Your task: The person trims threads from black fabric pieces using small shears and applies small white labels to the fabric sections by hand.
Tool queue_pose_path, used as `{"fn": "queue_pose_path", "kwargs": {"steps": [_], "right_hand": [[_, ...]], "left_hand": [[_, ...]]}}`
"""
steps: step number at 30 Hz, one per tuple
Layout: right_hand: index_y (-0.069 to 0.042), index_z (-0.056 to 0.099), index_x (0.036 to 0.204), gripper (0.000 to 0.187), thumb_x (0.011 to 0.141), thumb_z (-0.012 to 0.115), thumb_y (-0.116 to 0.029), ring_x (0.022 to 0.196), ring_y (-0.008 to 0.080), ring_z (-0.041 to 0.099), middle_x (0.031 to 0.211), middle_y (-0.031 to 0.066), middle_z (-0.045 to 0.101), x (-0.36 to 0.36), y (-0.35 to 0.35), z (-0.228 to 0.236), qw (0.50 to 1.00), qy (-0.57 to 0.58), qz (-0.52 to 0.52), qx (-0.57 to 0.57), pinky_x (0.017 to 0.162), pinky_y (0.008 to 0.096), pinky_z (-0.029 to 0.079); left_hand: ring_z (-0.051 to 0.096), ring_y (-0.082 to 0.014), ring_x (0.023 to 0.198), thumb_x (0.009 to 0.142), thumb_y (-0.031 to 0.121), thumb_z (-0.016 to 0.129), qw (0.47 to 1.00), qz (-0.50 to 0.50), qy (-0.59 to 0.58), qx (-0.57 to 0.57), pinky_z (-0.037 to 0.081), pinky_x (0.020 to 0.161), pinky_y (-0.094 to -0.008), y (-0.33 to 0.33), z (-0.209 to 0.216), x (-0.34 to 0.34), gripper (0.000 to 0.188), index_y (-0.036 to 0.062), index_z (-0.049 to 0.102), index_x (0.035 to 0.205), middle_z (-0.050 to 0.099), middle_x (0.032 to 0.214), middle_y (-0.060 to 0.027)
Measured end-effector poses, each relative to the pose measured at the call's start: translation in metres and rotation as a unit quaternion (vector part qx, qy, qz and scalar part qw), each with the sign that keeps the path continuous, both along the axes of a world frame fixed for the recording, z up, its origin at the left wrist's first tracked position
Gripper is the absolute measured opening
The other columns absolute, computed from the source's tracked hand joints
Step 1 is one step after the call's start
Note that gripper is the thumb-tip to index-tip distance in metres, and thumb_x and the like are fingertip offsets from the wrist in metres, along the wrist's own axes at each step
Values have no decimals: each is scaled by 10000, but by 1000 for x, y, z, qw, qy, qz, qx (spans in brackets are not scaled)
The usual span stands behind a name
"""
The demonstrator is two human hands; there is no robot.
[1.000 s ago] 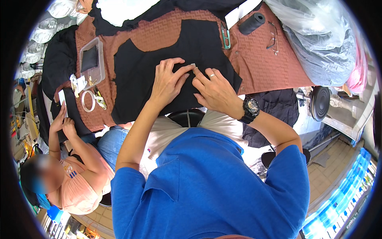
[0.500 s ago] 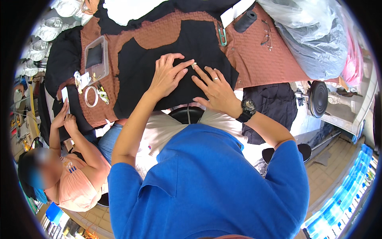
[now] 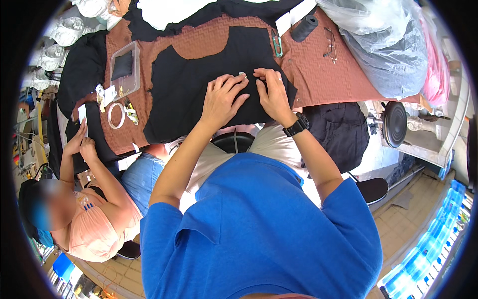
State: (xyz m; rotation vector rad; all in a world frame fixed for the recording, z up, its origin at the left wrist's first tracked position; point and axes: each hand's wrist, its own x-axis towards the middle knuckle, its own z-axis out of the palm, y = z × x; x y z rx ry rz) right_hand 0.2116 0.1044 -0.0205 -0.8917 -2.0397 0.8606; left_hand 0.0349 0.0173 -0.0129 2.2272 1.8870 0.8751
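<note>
A cut piece of black cloth lies spread over the brown-covered table in front of me. My left hand rests on it, fingers stretched forward and thumb apart. Its fingertips touch a small whitish piece on the cloth, too small to make out. To the right of that piece is my right hand, with a dark watch on the wrist. Its fingers are bent, the thumb stands off from the index finger, and nothing shows between them.
Green thread snips, a black thread spool and eyeglasses lie beyond at right, beside large plastic bags. At left are a clear box and a tape roll. A co-worker sits close on my left.
My right hand has drawn back from the whitish piece to the right, its spread fingers now bent. My left hand has shifted right and slightly nearer, its fingertips at the piece.
</note>
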Motion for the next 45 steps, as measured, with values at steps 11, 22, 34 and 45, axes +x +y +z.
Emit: {"fn": "queue_pose_path", "kwargs": {"steps": [11, 22, 34, 45], "right_hand": [[12, 606, 1160, 168, 994, 591, -1, 912, 247, 716, 1039, 157, 691, 0, 4, -4, 994, 64, -32, -78, 824, 342, 556], [4, 617, 1143, 181, 962, 608, 20, 976, 260, 693, 1048, 154, 697, -1, 2, -8, 996, 61, -35, -59, 864, 348, 548], [-11, 647, 1092, 226, 872, 641, 42, 966, 355, 567, 1032, 152, 631, 11, 4, 9, 996, 19, -62, 55, 840, 435, 467], [-18, 707, 1024, 188, 852, 659, 42, 925, 369, 595, 975, 155, 605, -24, 8, 7, 998, 1, 12, 68, 839, 453, 485]], "left_hand": [[617, -294, 1121, 950, 107, 668, 985, 27, -167, 24, 484, 995, -402, 12, 6, -13, 293, 56, 700, 1236, 689, 1293, -81], [582, -206, 1123, 947, 218, 702, 999, 12, -39, 0, 424, 977, -372, 8, 0, -8, 283, 97, 734, 1200, 685, 1305, 48], [590, -297, 1154, 933, 66, 666, 978, 117, -160, 64, 470, 1019, -404, 5, 14, -51, 248, 99, 710, 1174, 650, 1280, -59], [569, -266, 1219, 896, 162, 742, 995, 69, -70, 32, 435, 1008, -415, 10, 1, -31, 256, 127, 730, 1149, 632, 1298, -32]]}}
